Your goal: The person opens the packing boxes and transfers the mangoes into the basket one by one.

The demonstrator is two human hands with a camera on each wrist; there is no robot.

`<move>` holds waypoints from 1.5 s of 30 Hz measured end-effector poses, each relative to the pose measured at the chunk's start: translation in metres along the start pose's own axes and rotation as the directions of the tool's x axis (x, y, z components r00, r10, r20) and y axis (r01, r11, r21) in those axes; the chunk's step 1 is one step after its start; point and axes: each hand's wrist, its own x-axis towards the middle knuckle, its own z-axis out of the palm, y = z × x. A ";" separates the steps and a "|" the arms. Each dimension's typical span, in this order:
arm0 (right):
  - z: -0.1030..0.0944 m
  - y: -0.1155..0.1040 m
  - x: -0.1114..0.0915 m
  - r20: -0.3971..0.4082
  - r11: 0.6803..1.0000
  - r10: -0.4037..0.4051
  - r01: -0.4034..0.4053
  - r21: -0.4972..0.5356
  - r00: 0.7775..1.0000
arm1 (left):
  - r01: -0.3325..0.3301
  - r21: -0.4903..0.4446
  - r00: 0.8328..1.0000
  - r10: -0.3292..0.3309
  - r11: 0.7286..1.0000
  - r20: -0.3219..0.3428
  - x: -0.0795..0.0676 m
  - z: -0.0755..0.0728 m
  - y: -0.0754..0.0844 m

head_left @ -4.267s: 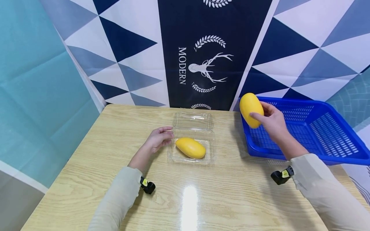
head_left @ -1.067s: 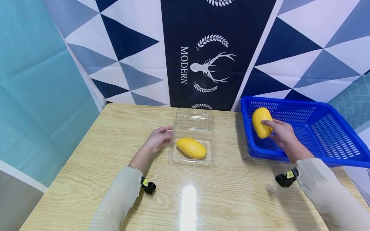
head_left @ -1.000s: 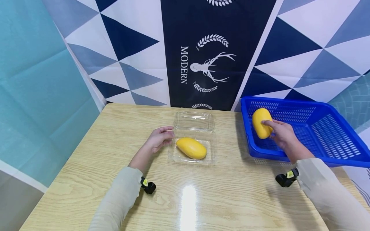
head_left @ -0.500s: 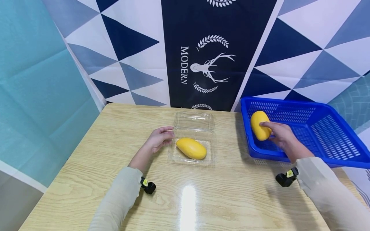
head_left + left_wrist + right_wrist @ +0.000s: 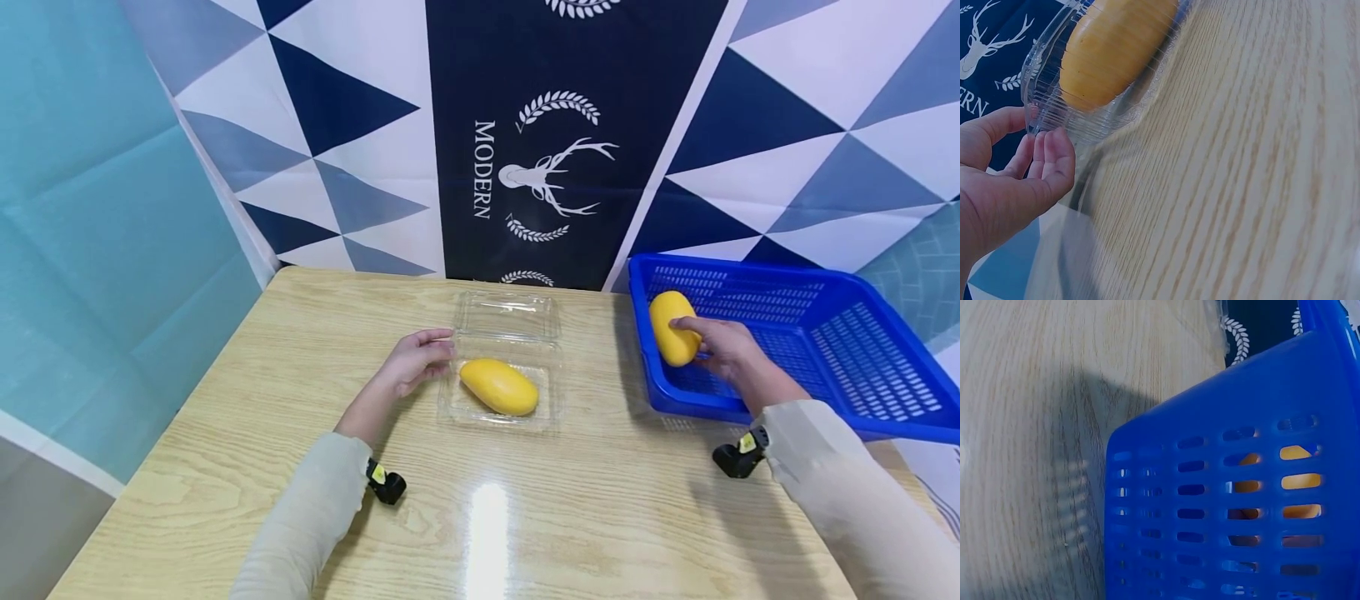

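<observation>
My right hand (image 5: 727, 342) grips a yellow mango (image 5: 673, 329) inside the left end of the blue plastic basket (image 5: 757, 412), thumb across its near side. Through the slots of the basket wall (image 5: 1210, 419) in the right wrist view, bits of the mango (image 5: 1301, 481) show; the wall hides most of the hand. A second mango (image 5: 498, 387) lies in a clear plastic clamshell box (image 5: 543, 408) whose lid (image 5: 504, 315) is folded back. With thumb and fingertips my left hand (image 5: 1019, 169) pinches the rim of the box (image 5: 1079, 125) at its left side.
A pale wooden table (image 5: 375, 542) carries the box in the middle and the basket at the right, reaching past the table's edge. A patterned curtain (image 5: 525, 167) hangs right behind the back edge. Each wrist wears a small black camera (image 5: 386, 483).
My right hand has brought its mango from above the basket's left rim down into the basket, settling slightly lower in the last second. My left hand has stayed on the box.
</observation>
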 end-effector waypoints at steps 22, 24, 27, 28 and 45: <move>0.001 -0.003 0.015 0.031 0.997 0.041 -0.039 -0.070 0.999 | 0.003 0.024 1.000 -0.003 1.000 -0.001 -0.001 0.001 0.001; 0.001 -0.003 0.015 0.033 0.996 0.048 -0.045 -0.072 0.998 | 0.003 0.026 1.000 -0.003 1.000 0.000 -0.001 0.001 0.001; 0.000 -0.003 0.016 0.045 0.996 0.058 -0.055 -0.073 0.997 | 0.002 0.028 1.000 -0.002 1.000 0.001 -0.001 0.000 0.001; -0.001 -0.003 0.017 0.053 0.996 0.062 -0.058 -0.075 0.997 | 0.001 0.029 1.000 -0.001 1.000 0.003 -0.001 0.000 0.001; -0.007 0.002 0.020 0.182 0.983 0.108 -0.077 -0.168 0.977 | -0.002 0.031 1.000 0.002 1.000 0.011 -0.002 0.000 0.001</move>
